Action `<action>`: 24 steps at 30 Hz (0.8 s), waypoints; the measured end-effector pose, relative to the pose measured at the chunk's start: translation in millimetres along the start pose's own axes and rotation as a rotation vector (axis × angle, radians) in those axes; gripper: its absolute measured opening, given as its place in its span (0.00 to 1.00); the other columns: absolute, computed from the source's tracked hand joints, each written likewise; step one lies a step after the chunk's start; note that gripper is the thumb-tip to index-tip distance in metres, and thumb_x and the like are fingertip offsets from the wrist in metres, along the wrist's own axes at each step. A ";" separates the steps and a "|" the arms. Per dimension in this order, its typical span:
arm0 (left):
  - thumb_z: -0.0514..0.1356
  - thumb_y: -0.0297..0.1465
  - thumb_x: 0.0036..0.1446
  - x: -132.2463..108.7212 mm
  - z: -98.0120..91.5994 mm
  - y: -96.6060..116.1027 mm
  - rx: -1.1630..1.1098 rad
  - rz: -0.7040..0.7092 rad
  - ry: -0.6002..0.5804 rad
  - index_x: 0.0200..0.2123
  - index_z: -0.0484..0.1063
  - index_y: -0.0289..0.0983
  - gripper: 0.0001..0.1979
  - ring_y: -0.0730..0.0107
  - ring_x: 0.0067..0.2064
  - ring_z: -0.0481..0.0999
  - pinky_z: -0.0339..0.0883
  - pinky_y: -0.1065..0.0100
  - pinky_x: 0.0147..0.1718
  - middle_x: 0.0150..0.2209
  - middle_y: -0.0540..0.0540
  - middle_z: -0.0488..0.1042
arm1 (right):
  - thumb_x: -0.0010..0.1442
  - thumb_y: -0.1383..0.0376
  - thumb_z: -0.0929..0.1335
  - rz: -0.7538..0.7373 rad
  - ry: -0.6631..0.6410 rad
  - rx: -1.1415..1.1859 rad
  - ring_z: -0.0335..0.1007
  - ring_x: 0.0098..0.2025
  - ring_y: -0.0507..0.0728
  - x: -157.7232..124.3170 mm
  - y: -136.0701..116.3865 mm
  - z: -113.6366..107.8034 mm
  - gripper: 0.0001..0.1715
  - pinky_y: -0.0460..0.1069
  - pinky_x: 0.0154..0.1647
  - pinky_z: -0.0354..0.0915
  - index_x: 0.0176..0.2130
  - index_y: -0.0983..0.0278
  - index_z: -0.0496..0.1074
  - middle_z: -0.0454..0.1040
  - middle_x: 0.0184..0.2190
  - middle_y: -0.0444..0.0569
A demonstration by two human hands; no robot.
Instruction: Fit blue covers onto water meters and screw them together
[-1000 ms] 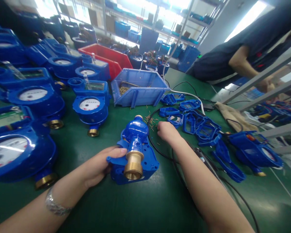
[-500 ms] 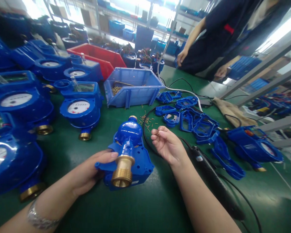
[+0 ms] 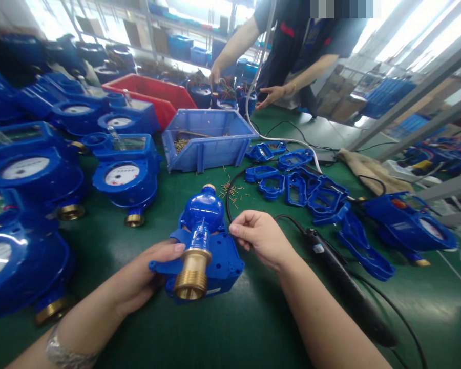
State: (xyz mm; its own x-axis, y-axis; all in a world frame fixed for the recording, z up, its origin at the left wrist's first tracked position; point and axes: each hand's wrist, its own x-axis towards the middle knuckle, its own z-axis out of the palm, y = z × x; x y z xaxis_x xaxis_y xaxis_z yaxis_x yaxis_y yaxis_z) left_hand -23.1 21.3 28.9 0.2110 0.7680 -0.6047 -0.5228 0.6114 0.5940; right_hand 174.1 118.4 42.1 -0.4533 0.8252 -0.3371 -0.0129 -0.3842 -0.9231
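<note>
A blue water meter (image 3: 203,210) lies face down in front of me, its threaded brass pipe end pointing at me. My left hand (image 3: 148,277) grips its left side, thumb on top and fingers mostly hidden beneath. Just off the meter's right edge, my right hand (image 3: 259,238) is pinched, thumb against forefinger. A small brass screw seems to be in that pinch, largely covered by the fingertips. Behind the hand, loose brass screws (image 3: 232,190) are scattered on the green table (image 3: 169,338). A black electric screwdriver (image 3: 346,287) lies right of my forearm.
Several blue meters (image 3: 125,174) stand on the left. A blue bin (image 3: 211,154) holding screws and a red bin (image 3: 149,92) are behind. Blue cover frames (image 3: 297,187) lie to the right, near another meter (image 3: 407,225). Across the table, a co-worker's hands (image 3: 271,96) are near wired meters.
My right hand has come down and left from beside the screws to the meter's right edge, turning palm down. My left hand keeps its hold. The co-worker has shifted left.
</note>
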 end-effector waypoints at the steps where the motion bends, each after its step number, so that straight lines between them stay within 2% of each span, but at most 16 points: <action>1: 0.68 0.34 0.45 0.4 -0.3 -0.1 0.000 -0.001 0.005 0.33 0.78 0.34 0.12 0.65 0.32 0.79 0.72 0.69 0.36 0.30 0.47 0.80 | 0.38 0.63 0.77 -0.001 0.011 -0.018 0.56 0.14 0.43 0.2 0.8 0.9 0.16 0.39 0.13 0.50 0.20 0.69 0.69 0.66 0.12 0.38; 7: 0.68 0.33 0.43 0.7 -0.3 0.3 0.026 0.013 0.001 0.30 0.78 0.34 0.10 0.66 0.32 0.78 0.72 0.70 0.34 0.30 0.47 0.80 | 0.35 0.62 0.78 0.029 0.011 -0.074 0.63 0.21 0.47 1.2 6.1 8.4 0.18 0.44 0.23 0.58 0.21 0.68 0.68 0.70 0.18 0.41; 11: 0.70 0.35 0.40 0.1 2.2 2.5 0.004 -0.008 0.007 0.31 0.78 0.35 0.14 0.64 0.32 0.78 0.72 0.68 0.37 0.30 0.47 0.81 | 0.33 0.69 0.78 0.040 0.030 -0.056 0.60 0.21 0.47 1.0 5.1 8.0 0.18 0.43 0.23 0.55 0.24 0.68 0.69 0.67 0.17 0.38; 13: 0.71 0.35 0.39 0.5 2.0 3.1 -0.002 -0.013 0.014 0.32 0.78 0.34 0.15 0.65 0.31 0.78 0.72 0.68 0.36 0.30 0.47 0.81 | 0.31 0.73 0.78 0.039 0.067 0.000 0.59 0.22 0.46 3.1 4.6 3.2 0.22 0.42 0.23 0.55 0.29 0.67 0.70 0.66 0.19 0.37; 16: 0.72 0.37 0.36 -0.6 1.9 2.8 -0.026 -0.004 0.017 0.30 0.78 0.34 0.17 0.66 0.30 0.78 0.71 0.70 0.34 0.29 0.47 0.80 | 0.31 0.77 0.75 0.012 0.180 0.151 0.65 0.26 0.46 10.1 6.2 -7.6 0.25 0.42 0.29 0.62 0.32 0.66 0.68 0.68 0.24 0.38; 20: 0.72 0.37 0.36 -6.1 9.3 1.1 -0.034 0.001 0.057 0.30 0.78 0.35 0.17 0.65 0.32 0.79 0.71 0.70 0.34 0.29 0.46 0.81 | 0.29 0.81 0.69 -0.011 0.288 0.343 0.73 0.34 0.51 19.2 9.6 -17.9 0.21 0.46 0.42 0.67 0.26 0.66 0.65 0.71 0.26 0.42; 24: 0.72 0.38 0.35 -4.2 15.1 -2.0 -0.046 0.037 0.129 0.28 0.78 0.35 0.16 0.63 0.31 0.78 0.70 0.70 0.33 0.28 0.45 0.81 | 0.33 0.79 0.71 -0.030 0.335 0.463 0.74 0.34 0.52 21.9 12.9 -20.1 0.16 0.47 0.39 0.69 0.24 0.66 0.65 0.74 0.29 0.49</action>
State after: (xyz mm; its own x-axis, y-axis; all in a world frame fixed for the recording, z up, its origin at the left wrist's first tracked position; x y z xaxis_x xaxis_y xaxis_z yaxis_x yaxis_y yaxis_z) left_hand -10.5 19.7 38.2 0.0845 0.7569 -0.6481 -0.5662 0.5717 0.5938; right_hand 181.9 139.8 19.1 -0.1403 0.8955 -0.4223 -0.4448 -0.4381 -0.7812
